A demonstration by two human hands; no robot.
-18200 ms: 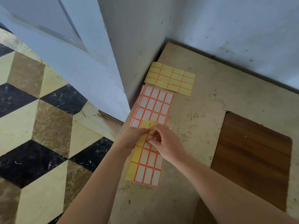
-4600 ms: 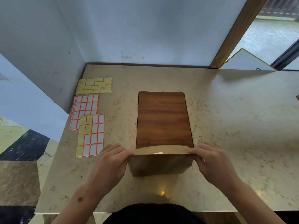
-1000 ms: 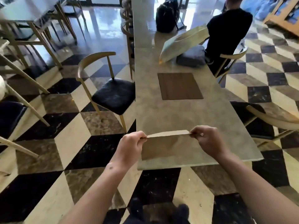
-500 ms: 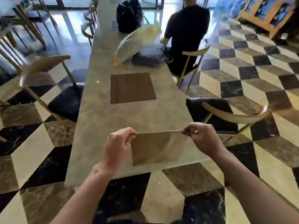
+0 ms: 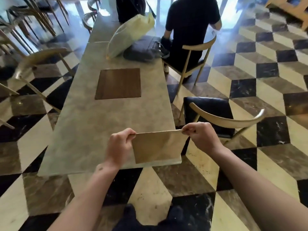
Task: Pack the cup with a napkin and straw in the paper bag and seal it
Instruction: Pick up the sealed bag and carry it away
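Observation:
A brown paper bag [image 5: 156,148] with its top folded flat hangs in the air over the near right corner of the marble table [image 5: 93,127]. My left hand [image 5: 119,145] pinches the folded top edge at its left end. My right hand [image 5: 200,138] pinches the same edge at its right end. The bag's contents are hidden; no cup, napkin or straw shows.
A dark wooden inlay [image 5: 119,84] sits mid-table. Farther back lie a pale plastic bag [image 5: 131,34] and a grey bag [image 5: 145,50]. A person in black [image 5: 191,25] sits on a chair at the far right. Wooden chairs [image 5: 221,117] stand on both sides on the checkered floor.
Over the last second the view swung so the table sits further left; both hands keep pinching the bag's folded top, now over the table's near right corner.

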